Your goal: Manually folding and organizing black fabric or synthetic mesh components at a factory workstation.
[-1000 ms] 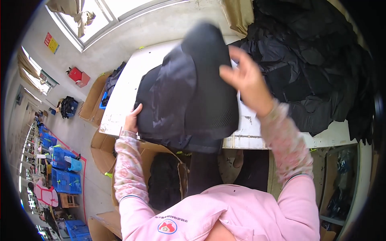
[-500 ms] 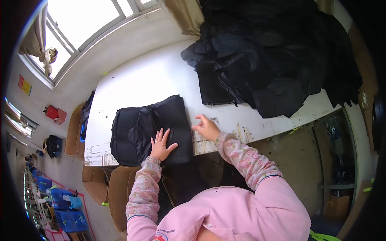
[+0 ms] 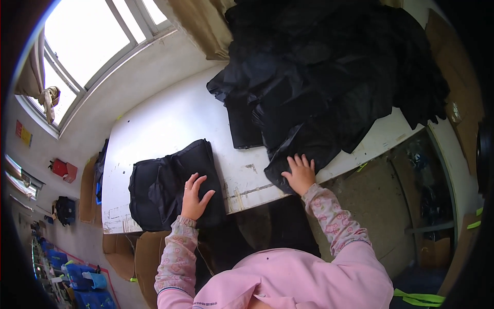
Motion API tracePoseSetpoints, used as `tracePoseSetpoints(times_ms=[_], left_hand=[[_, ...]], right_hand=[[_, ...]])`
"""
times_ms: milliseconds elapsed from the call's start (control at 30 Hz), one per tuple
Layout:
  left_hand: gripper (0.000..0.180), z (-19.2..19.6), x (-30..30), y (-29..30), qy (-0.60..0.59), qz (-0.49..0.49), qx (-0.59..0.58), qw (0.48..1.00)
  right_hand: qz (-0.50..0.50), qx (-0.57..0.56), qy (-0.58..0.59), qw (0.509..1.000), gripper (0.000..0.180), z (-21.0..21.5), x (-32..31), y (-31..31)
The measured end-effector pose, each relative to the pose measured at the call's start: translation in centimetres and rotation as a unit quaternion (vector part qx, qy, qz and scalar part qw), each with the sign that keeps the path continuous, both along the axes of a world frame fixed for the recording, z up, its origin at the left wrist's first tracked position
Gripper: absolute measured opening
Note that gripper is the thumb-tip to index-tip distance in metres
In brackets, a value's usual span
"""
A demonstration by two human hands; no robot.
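Note:
A neat pile of folded black fabric pieces (image 3: 154,188) lies at the near left of the white table. My left hand (image 3: 193,200) is at its right side with fingers apart and slightly bent, holding nothing; whether it touches the pile I cannot tell. To the right, a large loose heap of black fabric (image 3: 319,77) covers the far right of the table. My right hand (image 3: 300,176) rests on a fabric corner at the heap's near edge, fingers spread over it. The heap's lower layers are hidden.
The white table (image 3: 164,118) has worn, stained patches along its near edge. Cardboard boxes (image 3: 152,257) stand below its left end. A window (image 3: 87,36) and a tan curtain (image 3: 200,26) are behind it. Blue bins (image 3: 80,275) stand at the far left.
My right hand has moved right onto the heap, and a fabric corner now reaches nearer the table edge. The left hand has lifted from lying flat, fingers now bent. The view has shifted right.

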State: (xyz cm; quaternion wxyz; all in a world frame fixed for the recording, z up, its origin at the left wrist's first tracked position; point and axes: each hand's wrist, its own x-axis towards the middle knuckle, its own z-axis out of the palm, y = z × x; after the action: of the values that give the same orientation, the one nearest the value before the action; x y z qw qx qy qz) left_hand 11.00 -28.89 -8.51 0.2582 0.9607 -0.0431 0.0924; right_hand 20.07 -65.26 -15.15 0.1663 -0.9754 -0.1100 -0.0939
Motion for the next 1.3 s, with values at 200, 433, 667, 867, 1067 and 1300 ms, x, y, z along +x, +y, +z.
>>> tracePoseSetpoints(times_ms=[200,433,667,867,1067,1300], left_hand=[[0.051,-0.8,2.8,-8.3,0.018,-0.117,-0.194,0.974],[0.053,-4.0,2.9,-10.5,0.166,-0.082,-0.302,0.935],[0.085,4.2,4.6,-9.2,0.278,-0.009,-0.542,0.793],[0.085,8.3,4.5,-10.1,0.243,-0.083,-0.544,0.798],[0.033,6.7,4.4,-10.9,0.145,0.082,-0.628,0.760],[0.025,6.9,1.1,-6.8,0.258,-0.070,-0.801,0.536]], right_hand=[[0.193,0.204,0.066,0.957,0.044,5.0,-4.1,4.4],[-0.113,0.366,0.142,0.913,0.066,-1.9,9.8,-5.3],[0.205,0.588,0.353,0.699,0.031,9.7,1.4,3.1],[0.350,0.350,0.277,0.824,0.036,11.4,-0.1,4.1],[0.182,0.590,0.282,0.734,0.037,12.9,-0.7,4.1],[0.393,0.219,0.253,0.857,0.041,18.7,-2.2,4.9]])
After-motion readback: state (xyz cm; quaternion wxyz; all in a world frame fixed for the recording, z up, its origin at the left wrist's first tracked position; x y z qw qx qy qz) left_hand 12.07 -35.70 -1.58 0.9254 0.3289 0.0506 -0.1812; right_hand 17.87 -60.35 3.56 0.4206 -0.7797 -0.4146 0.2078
